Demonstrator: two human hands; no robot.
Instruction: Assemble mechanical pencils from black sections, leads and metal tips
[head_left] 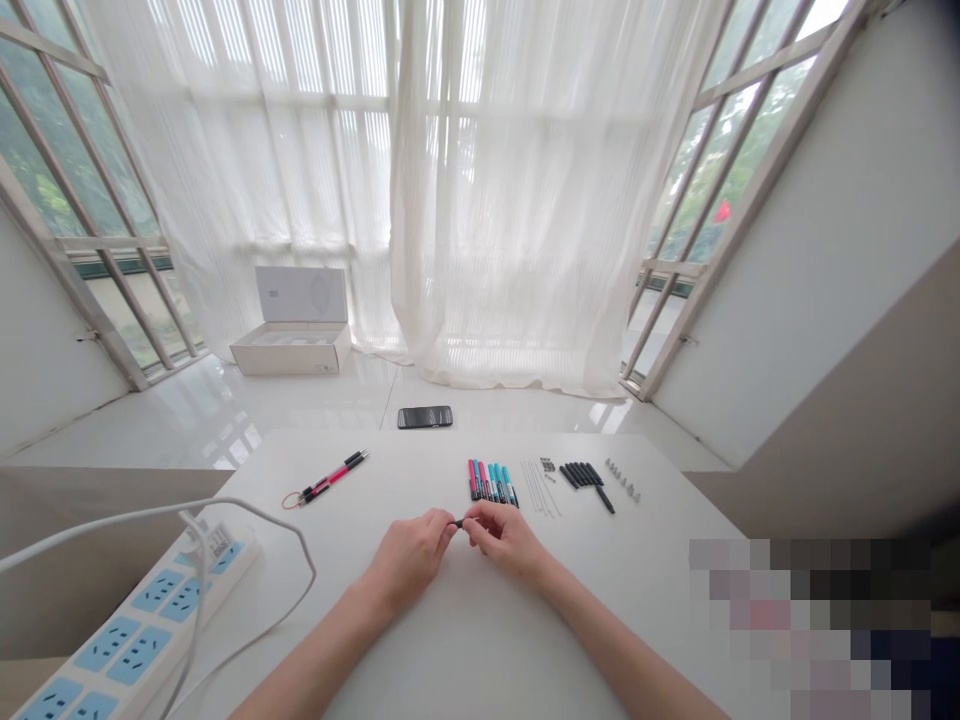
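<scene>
My left hand [411,555] and my right hand [504,538] meet over the middle of the white table [465,640]. Both pinch a small black pen part [460,522] between their fingertips. Just beyond them lies a row of several pink and teal pen barrels [491,482]. Thin white refills [540,488] lie to the right of the barrels. Further right lie several black pen pieces [585,476] and a line of small silver tips [622,480].
Two bundled pens [334,477] with a rubber band lie at the left of the table. A power strip [142,630] and white cable [247,510] run along the left edge. A black phone [424,417] and an open white box [294,345] sit on the sill.
</scene>
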